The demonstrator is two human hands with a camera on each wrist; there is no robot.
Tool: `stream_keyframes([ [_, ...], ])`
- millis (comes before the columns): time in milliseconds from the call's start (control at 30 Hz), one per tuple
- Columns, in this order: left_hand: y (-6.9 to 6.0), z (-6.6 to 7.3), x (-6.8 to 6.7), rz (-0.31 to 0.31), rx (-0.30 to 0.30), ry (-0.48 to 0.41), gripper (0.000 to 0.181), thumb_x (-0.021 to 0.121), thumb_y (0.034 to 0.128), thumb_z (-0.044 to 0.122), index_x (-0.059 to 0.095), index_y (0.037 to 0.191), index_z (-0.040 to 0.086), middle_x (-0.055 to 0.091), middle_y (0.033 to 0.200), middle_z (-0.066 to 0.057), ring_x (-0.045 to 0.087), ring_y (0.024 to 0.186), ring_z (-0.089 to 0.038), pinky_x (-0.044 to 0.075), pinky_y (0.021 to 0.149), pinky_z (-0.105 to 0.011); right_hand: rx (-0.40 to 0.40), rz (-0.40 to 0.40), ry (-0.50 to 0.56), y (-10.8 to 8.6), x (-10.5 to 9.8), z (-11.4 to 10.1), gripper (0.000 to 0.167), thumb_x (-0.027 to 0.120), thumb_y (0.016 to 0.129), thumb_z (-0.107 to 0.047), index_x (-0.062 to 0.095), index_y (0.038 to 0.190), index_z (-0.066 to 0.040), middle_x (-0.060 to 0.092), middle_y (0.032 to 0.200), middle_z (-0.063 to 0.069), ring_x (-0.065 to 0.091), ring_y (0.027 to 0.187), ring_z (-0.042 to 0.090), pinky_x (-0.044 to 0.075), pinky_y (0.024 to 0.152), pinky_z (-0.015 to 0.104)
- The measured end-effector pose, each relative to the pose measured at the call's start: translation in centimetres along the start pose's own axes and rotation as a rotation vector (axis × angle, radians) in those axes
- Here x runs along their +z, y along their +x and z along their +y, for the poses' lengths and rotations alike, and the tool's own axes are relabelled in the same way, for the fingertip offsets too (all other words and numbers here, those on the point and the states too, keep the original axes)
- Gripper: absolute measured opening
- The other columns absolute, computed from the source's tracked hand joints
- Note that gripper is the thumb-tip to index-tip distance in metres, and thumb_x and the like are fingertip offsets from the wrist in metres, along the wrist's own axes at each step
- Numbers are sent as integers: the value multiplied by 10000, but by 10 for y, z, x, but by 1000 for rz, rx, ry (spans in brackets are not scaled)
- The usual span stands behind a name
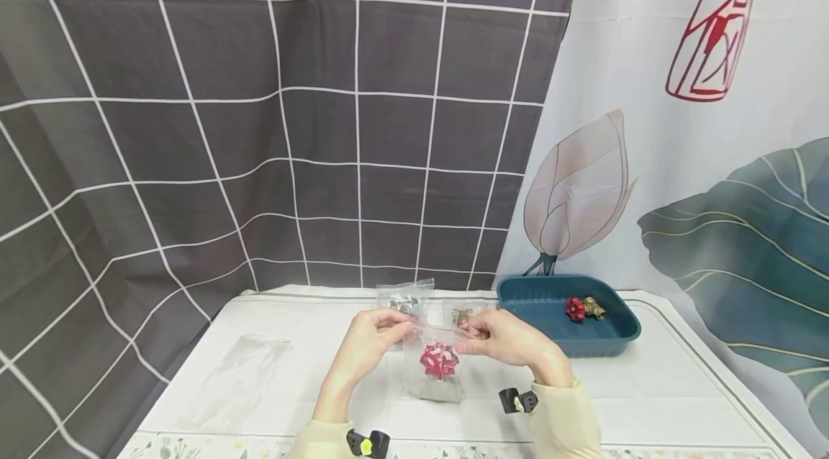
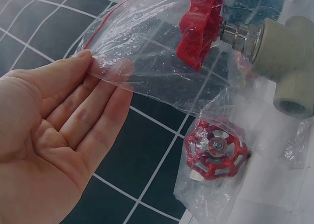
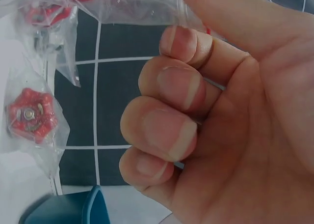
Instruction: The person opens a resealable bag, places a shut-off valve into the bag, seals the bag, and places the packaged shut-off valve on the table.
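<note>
A clear zip bag point(image 1: 424, 333) hangs between both hands at the middle of the table. Inside it is a valve point(image 2: 279, 57) with a red handwheel point(image 1: 439, 360) and a grey-green body. My left hand point(image 1: 365, 344) pinches one top corner of the bag between thumb and fingers, near the red zip line. On the opposite corner, my right hand point(image 1: 512, 339) pinches the bag with thumb and index finger, its other fingers curled in. Black wrist cameras sit on both sleeves. Whether the zip is sealed cannot be seen.
Behind the hands lie a bagged valve point(image 1: 403, 301) and another bagged, brass-coloured valve point(image 1: 461, 315). At back right stands a blue tray point(image 1: 527, 311) holding a brass valve point(image 1: 586, 308) with a red handwheel. A flat clear plastic bag point(image 1: 239, 376) lies on the left of the white tabletop.
</note>
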State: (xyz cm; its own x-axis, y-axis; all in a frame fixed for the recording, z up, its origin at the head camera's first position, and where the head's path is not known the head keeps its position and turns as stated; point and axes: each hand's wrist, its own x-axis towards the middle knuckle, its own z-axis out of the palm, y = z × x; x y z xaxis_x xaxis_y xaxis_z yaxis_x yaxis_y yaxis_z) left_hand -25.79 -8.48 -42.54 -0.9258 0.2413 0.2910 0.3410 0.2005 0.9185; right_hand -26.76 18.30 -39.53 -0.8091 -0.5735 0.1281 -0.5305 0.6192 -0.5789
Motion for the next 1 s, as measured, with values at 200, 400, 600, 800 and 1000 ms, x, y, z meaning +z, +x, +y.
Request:
stream_keyframes([
  [200,0,-2,0,-9,0,-3,202,700,913,190,714,1002,9,724,991,-110,709,882,-206,561,794,-277,-35,-14,0,0,1,1,397,703,911,-226,433,625,-165,342,581,-126,331,525,20,285,497,193],
  [400,0,-2,-1,-2,5,17,216,702,910,221,719,1000,25,725,1001,-97,704,898,-195,558,812,-299,-44,-7,1,0,1,1,393,702,912,-225,442,625,-160,334,579,-126,322,519,19,281,494,194],
  [600,0,-2,-1,11,-9,21,202,697,915,193,717,1009,16,723,1003,-103,704,904,-201,559,815,-307,0,-10,38,-2,-2,4,437,725,884,-320,424,614,-156,330,574,-122,286,503,22,259,484,197],
  [800,-6,18,-2,-1,1,41,157,658,932,95,699,1002,-39,716,994,-156,704,910,-260,555,849,-390,-31,-34,77,-5,-5,4,442,699,914,-254,392,620,-133,305,581,-115,263,498,17,253,487,202],
  [1000,-6,22,-2,-21,-5,15,172,648,933,69,679,1020,-77,709,997,-176,700,915,-307,560,832,-356,-41,-52,82,-5,-5,1,414,633,966,-193,394,632,-144,300,579,-116,277,496,26,268,492,199],
])
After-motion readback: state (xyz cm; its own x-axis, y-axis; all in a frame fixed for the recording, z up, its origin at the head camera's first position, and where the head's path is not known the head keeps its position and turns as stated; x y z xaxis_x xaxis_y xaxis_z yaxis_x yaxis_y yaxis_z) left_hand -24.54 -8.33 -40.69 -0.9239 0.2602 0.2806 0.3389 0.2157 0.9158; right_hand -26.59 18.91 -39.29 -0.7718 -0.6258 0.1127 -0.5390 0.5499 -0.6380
